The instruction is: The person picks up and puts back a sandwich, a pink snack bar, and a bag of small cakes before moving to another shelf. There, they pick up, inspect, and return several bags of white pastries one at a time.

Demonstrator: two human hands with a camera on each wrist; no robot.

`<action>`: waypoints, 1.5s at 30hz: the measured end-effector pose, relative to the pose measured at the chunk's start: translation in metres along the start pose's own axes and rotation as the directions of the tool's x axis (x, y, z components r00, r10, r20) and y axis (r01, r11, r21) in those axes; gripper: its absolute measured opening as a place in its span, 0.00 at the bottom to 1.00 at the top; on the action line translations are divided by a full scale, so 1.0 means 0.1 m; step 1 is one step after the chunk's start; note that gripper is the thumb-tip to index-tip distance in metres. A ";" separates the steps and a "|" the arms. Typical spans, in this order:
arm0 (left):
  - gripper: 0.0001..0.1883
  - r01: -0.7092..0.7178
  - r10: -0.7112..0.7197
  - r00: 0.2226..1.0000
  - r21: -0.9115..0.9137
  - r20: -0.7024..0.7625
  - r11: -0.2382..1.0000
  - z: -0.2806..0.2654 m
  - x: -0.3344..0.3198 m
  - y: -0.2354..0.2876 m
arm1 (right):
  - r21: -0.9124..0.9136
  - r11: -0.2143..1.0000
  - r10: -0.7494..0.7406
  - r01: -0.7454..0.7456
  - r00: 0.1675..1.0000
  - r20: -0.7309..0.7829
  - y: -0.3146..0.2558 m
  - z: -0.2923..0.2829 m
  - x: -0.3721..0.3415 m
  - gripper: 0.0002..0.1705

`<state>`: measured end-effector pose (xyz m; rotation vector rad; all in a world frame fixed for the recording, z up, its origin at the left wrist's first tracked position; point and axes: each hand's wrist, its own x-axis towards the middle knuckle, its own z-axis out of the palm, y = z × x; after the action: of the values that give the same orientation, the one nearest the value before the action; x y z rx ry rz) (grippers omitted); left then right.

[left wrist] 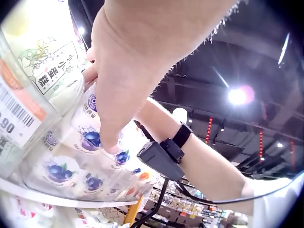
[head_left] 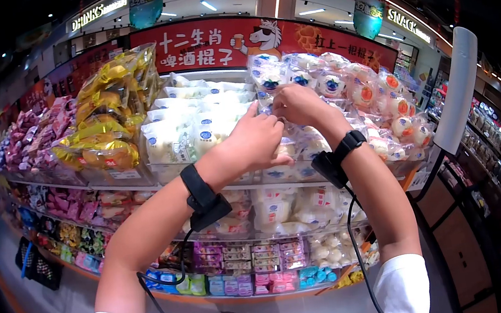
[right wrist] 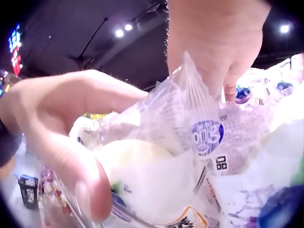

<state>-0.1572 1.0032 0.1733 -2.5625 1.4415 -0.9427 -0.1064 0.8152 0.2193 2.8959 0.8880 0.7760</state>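
Note:
In the head view both hands are close together at a stack of clear-wrapped round cakes with blueberry prints. My left hand (head_left: 258,140) reaches in from the left, thumb spread low. The right wrist view shows its thumb (right wrist: 92,197) and bent fingers curled round one wrapped cake (right wrist: 142,178), whose crimped bag end stands up. My right hand (head_left: 303,103) bends down over the stack, its fingers pointing in among the wrappers. In the right wrist view the bag partly hides that hand's fingertips (right wrist: 229,92); I cannot tell whether they grip anything.
White-wrapped cakes (head_left: 195,116) lie left of the hands, with yellow-wrapped buns (head_left: 108,117) further left. Orange-printed packs (head_left: 401,107) fill the right end. A clear shelf front with a price tag (left wrist: 16,109) borders the stack. A white post (head_left: 458,87) stands at right.

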 end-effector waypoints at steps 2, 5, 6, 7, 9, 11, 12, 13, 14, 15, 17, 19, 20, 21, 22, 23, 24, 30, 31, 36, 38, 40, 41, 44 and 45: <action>0.37 0.006 -0.006 1.000 0.015 0.015 1.000 0.01 0.00 0.00 | 0.090 0.996 0.004 0.001 0.998 -0.057 0.12 0.06 -0.04 0.08; 0.40 0.008 -0.009 1.000 0.052 0.017 0.999 0.08 0.00 0.02 | 0.144 0.988 -0.020 0.046 0.985 -0.173 0.13 0.04 -0.09 0.07; 0.40 0.009 -0.010 1.000 0.054 0.018 0.999 0.07 0.00 0.03 | 0.152 0.986 -0.031 0.066 0.976 -0.217 0.09 0.01 -0.13 0.07; 0.41 0.010 -0.012 1.000 0.056 0.021 0.998 0.06 0.00 0.02 | 0.179 0.979 -0.053 0.099 0.969 -0.241 0.01 -0.07 -0.17 0.05; 0.41 -0.003 0.004 1.000 0.048 -0.025 0.999 0.09 -0.02 0.00 | 0.204 0.976 -0.020 0.079 0.961 -0.276 0.03 -0.03 -0.16 0.05; 0.41 -0.014 0.015 0.999 0.025 -0.047 1.000 0.12 -0.03 -0.01 | 0.246 0.966 0.003 0.076 0.953 -0.303 0.06 0.04 -0.18 0.04; 0.41 -0.014 0.015 0.999 0.009 -0.047 1.000 0.13 -0.03 -0.02 | 0.274 0.958 0.006 0.085 0.949 -0.315 0.07 0.06 -0.19 0.04; 0.41 -0.012 0.012 0.999 -0.005 -0.048 1.000 0.13 -0.03 -0.03 | 0.301 0.948 0.006 0.098 0.945 -0.327 0.08 0.08 -0.19 0.04; 0.40 -0.017 0.017 0.998 -0.003 -0.059 1.000 0.15 -0.04 -0.04 | 0.324 0.937 -0.012 0.127 0.943 -0.334 0.09 0.09 -0.21 0.05; 0.40 -0.022 0.022 0.997 -0.001 -0.069 1.000 0.16 -0.04 -0.04 | 0.347 0.925 -0.030 0.155 0.940 -0.341 0.07 0.06 -0.24 0.05; 0.38 -0.025 0.024 0.997 0.000 -0.067 1.000 0.19 -0.04 -0.05 | 0.374 0.913 -0.037 0.161 0.947 -0.319 0.03 0.03 -0.29 0.07; 0.37 -0.025 0.025 0.999 -0.006 -0.043 1.000 0.16 -0.04 -0.05 | 0.392 0.906 -0.051 0.160 0.960 -0.274 0.00 -0.03 -0.31 0.07; 0.36 -0.027 0.028 0.998 0.004 -0.056 1.000 0.16 -0.04 -0.05 | 0.401 0.902 -0.056 0.157 0.966 -0.252 -0.01 -0.04 -0.31 0.07; 0.35 -0.031 0.031 0.997 0.013 -0.068 0.999 0.18 -0.04 -0.04 | 0.414 0.898 -0.052 0.147 0.971 -0.232 -0.01 -0.04 -0.30 0.07; 0.35 -0.034 0.036 0.996 0.023 -0.080 0.999 0.19 -0.04 -0.04 | 0.427 0.894 -0.048 0.136 0.976 -0.212 0.00 -0.03 -0.30 0.07; 0.34 -0.037 0.039 0.994 0.021 -0.106 0.999 0.21 -0.05 -0.04 | 0.440 0.890 -0.043 0.125 0.981 -0.191 0.00 -0.03 -0.29 0.07; 0.34 -0.040 0.042 0.991 0.018 -0.131 0.999 0.23 -0.05 -0.04 | 0.447 0.887 -0.044 0.118 0.984 -0.172 0.01 -0.03 -0.29 0.06; 0.33 -0.043 0.028 0.984 -0.083 -0.178 0.996 0.26 -0.10 -0.03 | 0.547 0.833 0.054 -0.078 0.997 0.059 -0.06 -0.11 -0.24 0.06; 0.33 -0.049 0.028 0.979 -0.100 -0.203 0.994 0.28 -0.10 -0.03 | 0.550 0.830 0.063 -0.095 0.995 0.077 -0.04 -0.08 -0.24 0.07; 0.35 -0.013 -0.010 0.984 -0.128 -0.179 0.992 0.27 -0.12 -0.03 | 0.674 0.705 0.161 -0.220 0.976 0.149 -0.06 -0.02 -0.15 0.18; 0.36 -0.006 -0.016 0.987 -0.131 -0.161 0.991 0.25 -0.14 -0.03 | 0.696 0.677 0.210 -0.239 0.969 0.129 -0.11 -0.04 -0.15 0.24; 0.37 0.006 -0.025 0.985 -0.117 -0.170 0.993 0.26 -0.15 -0.04 | 0.685 0.684 0.244 -0.252 0.963 0.111 -0.19 -0.08 -0.14 0.28; 0.38 0.020 -0.035 0.990 -0.111 -0.134 0.994 0.27 -0.14 -0.04 | 0.660 0.706 0.257 -0.258 0.961 0.100 -0.19 -0.11 -0.14 0.29; 0.39 0.047 -0.052 0.997 -0.087 -0.065 0.995 0.26 -0.11 -0.04 | 0.520 0.834 0.213 -0.185 0.977 0.007 -0.10 -0.03 -0.13 0.35; 0.39 0.046 -0.051 0.996 -0.075 -0.066 0.996 0.28 -0.11 -0.04 | 0.453 0.880 0.180 -0.141 0.983 -0.042 -0.12 -0.02 -0.13 0.36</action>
<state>-0.1438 1.0073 0.1466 -2.6540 1.4636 -1.0118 -0.1229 0.8178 0.2129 3.4024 0.9542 0.7990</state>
